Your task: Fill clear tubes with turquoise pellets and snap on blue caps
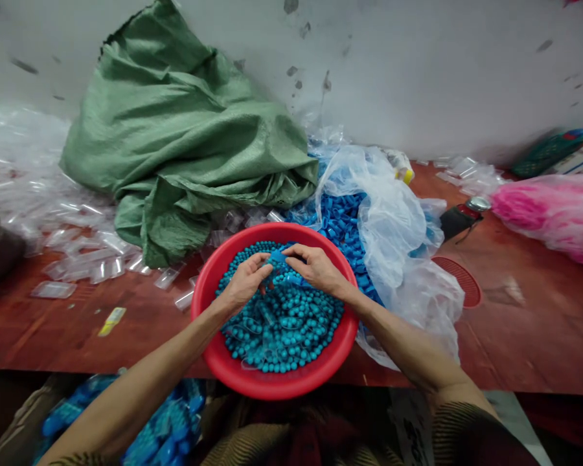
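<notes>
A red plastic basin (208, 285) sits at the table's front edge, filled with teal beads (282, 330). Both my hands are over the basin's far half. My left hand (245, 281) and my right hand (315, 266) meet in a pinch on a small blue plastic piece (278, 257) held between their fingertips, just above the beads. Fingers of both hands are closed round it.
A crumpled green woven sack (184, 142) lies behind the basin. A clear bag of blue plastic caps (350, 226) is at the right. Clear packets (78, 259) litter the left; a pink bag (554, 213) and a red lid (459, 278) lie right. Blue pieces (165, 427) lie below the table.
</notes>
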The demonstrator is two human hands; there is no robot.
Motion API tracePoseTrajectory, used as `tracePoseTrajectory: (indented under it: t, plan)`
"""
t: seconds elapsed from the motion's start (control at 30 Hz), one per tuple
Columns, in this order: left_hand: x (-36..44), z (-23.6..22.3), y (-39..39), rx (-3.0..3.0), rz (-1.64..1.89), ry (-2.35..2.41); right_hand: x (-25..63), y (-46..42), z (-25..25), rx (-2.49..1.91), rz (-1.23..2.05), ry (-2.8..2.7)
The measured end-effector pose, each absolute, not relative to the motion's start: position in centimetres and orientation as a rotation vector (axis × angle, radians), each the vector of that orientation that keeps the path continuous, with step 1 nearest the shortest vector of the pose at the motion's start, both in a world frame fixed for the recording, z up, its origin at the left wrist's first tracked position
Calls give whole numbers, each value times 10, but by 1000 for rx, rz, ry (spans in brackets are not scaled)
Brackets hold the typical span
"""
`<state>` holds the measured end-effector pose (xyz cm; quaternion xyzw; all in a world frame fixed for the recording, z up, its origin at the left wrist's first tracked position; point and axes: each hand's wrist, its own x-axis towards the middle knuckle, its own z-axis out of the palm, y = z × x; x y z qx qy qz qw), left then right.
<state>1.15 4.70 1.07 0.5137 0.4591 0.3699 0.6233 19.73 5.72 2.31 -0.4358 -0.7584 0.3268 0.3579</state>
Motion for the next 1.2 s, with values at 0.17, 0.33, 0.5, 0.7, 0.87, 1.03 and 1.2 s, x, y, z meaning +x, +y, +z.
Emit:
tracePoseTrajectory:
  t: [0.17,0.33,0.5,0.7,0.87,1.03,1.2]
  plan:
    - [4,12,46,1235,869,1147,205,54,22,-1066,884,-2117]
    - [1,7,48,1307,781,1162,208,56,21,-1158,825,-2050]
    - [3,6,49,1206,829,1089,195,53,15,-1110,891,-1960]
    - [6,14,45,1138,863,997,192,49,13,-1137,1045,-1715]
    - [14,16,35,1133,933,1004,180,43,16,-1189,1058,-1616]
    - [14,19,30,1139,970,990,175,41,24,-1209,1045,-1594]
    - [12,23,26,1131,964,973,173,38,23,-1199,1060,-1565]
